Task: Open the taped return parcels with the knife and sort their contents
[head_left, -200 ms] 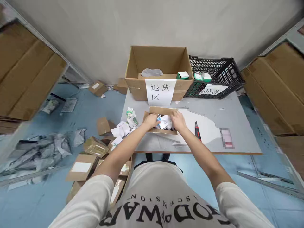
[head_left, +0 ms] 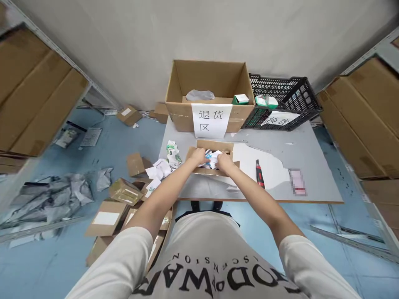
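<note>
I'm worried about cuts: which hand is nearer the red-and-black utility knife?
Right. The right hand is at the small open brown cardboard box, left of the red-and-black utility knife; the left hand is also there, farther left.

Stretches left arm and right arm forward, slanting inward; holds left hand and right hand low, close together yet apart, backs upward, with fingers curled, partly hidden.
</note>
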Motion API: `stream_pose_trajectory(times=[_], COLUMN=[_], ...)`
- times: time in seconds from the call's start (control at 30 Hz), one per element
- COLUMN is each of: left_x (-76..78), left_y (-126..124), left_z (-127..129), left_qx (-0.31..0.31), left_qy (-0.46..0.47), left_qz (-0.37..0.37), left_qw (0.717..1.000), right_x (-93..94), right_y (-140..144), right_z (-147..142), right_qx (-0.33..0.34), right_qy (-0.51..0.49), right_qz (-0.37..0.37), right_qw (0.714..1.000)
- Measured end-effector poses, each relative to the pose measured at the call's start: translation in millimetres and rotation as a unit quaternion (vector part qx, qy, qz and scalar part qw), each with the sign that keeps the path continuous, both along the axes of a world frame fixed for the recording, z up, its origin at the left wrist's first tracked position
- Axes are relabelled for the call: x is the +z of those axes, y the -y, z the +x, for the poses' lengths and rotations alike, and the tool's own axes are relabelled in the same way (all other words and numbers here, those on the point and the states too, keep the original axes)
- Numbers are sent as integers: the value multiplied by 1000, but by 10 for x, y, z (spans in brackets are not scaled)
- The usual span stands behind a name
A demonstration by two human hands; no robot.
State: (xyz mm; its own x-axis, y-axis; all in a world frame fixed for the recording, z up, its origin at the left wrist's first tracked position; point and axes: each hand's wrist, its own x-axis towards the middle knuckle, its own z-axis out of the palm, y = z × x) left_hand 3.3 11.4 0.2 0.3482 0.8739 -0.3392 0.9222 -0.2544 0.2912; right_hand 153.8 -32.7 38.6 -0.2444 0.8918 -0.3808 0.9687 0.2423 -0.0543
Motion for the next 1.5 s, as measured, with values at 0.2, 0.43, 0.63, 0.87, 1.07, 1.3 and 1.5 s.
stream_pose_trajectory(times=[0.2, 0.43, 0.63, 0.87, 1.07, 1.3, 1.5], left_x=[-44, -76, -148, -197, -241, -238, -182], left_y=[92, 95, 19, -49, -36, -13, 17], left_z=[30, 84, 66, 11, -32, -60, -98], left_qx=[18, 61, 84, 64, 56, 51, 44], left_qy=[3, 19, 39, 64, 85, 105, 126], left_qz=[-22, -56, -86, -90, -84, -74, -66], left_qw=[1000, 996, 992, 992, 991, 990, 989], right_x=[-226, -314, -427, -490, -475, -407, -339], right_y=[-64, -123, -132, -128, -107, -99, -72], right_z=[259, 385, 358, 346, 382, 423, 435], right_qx=[-109, -169, -217, -153, -120, -94, -53], right_qy=[-10, -91, -92, -101, -99, -98, -94], right_qz=[13, -12, -38, -50, -57, -55, -55], right_qw=[994, 981, 971, 982, 986, 989, 993])
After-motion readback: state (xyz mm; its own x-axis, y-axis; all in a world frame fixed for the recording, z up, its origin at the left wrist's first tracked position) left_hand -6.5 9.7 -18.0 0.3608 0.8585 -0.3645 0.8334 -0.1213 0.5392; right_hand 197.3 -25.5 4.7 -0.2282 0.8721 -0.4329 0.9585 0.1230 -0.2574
